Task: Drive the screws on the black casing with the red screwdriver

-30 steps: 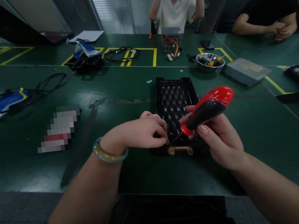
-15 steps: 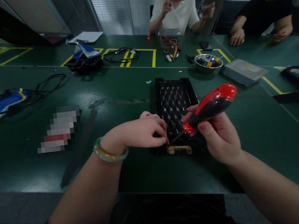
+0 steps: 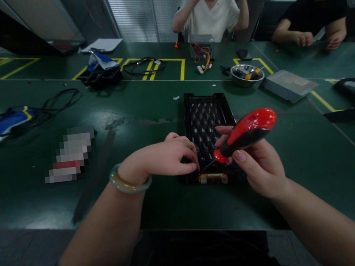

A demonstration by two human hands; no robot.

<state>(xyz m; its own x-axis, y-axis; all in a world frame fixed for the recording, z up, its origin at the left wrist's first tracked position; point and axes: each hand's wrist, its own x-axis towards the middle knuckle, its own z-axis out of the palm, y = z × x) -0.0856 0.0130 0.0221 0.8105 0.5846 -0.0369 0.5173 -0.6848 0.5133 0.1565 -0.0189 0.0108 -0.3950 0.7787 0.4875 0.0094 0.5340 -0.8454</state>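
My right hand (image 3: 261,166) is closed round the handle of a red and black screwdriver (image 3: 248,131). The screwdriver leans, its thin shaft running down-left to the near left corner of a black plastic case (image 3: 206,119) with a quilted inside. At that corner my left hand (image 3: 174,157) has its fingers curled and pinched close to the screwdriver's tip; what they hold, if anything, is too small to make out. A small brown circuit board (image 3: 214,178) with connectors sits along the case's near edge. The tip itself is hard to see.
Beyond the case are a metal bowl (image 3: 247,76) of tools, a flat grey metal box (image 3: 290,85) and a power supply (image 3: 201,45) with coloured wires. Cables (image 3: 144,66) and blue-black items lie on the left. Two people (image 3: 210,14) sit across the green table (image 3: 130,112).
The screwdriver's handle has dipped and shifted slightly left with my right hand. My left hand has hardly moved. Across the table, one person raised both hands and the other brought theirs closer together.
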